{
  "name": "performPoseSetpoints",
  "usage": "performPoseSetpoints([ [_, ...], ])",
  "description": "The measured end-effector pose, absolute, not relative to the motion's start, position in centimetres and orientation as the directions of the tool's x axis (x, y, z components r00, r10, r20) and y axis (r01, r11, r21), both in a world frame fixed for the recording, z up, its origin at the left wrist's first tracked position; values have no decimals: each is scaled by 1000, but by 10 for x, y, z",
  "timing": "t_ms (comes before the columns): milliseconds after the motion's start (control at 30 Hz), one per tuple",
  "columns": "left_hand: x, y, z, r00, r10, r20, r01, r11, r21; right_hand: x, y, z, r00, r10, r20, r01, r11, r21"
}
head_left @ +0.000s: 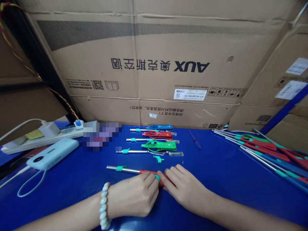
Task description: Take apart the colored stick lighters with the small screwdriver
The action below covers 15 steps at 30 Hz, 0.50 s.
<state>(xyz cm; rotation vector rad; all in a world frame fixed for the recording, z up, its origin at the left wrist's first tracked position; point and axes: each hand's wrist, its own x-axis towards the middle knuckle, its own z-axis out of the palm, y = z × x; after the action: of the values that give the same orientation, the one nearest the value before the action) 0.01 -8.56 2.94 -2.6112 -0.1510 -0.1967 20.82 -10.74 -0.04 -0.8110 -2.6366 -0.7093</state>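
Note:
A red long-neck lighter with a metal tube and a teal clip lies across the blue table in front of me. My left hand, with a beaded bracelet at the wrist, is closed around its handle. The fingers of my right hand are bent and press on the handle's other end, close to a teal part between both hands. Much of the handle is hidden by my fingers. Just beyond lies a loose teal trigger piece. Opened lighters in green, red and blue form a row behind it.
At the right rests a pile of several lighters. A small screwdriver lies behind my right hand. On the left are a power strip, a light-blue power bank and cables. A cardboard wall closes off the back.

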Motion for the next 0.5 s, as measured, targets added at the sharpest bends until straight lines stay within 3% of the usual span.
performPoseSetpoints([
  [500,0,-86,30,981,68,184,147,-877,-457,210,-105,1,-831,386,401,534,754,382],
])
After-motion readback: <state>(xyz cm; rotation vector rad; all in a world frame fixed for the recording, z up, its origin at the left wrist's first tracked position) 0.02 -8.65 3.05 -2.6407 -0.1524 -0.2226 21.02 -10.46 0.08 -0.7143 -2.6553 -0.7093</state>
